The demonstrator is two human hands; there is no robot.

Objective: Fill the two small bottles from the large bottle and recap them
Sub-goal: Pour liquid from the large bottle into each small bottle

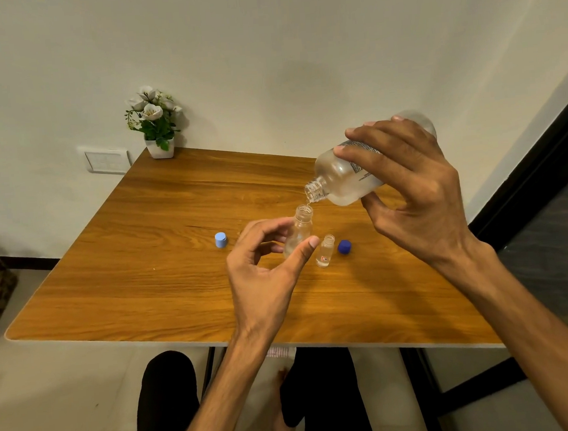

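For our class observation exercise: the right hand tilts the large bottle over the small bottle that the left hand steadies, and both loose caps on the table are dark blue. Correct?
Not quite. In the head view only the cap right of the bottles is dark blue; the cap to the left is light blue. The rest holds.

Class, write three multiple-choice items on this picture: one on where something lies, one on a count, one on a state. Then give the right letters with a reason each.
1. Where does the dark blue cap lie?
A. right of the smallest bottle
B. beside the flower pot
C. on the floor

2. How many loose caps lie on the table?
A. one
B. two
C. four

3. How is the large bottle held?
A. upright, capped
B. flat on the table
C. tilted, open mouth down over a small bottle

Answers: 1 A, it lies just right of that bottle. 2 B, the dark blue cap and a light blue cap. 3 C, the right hand tips it while the left hand steadies the small bottle.
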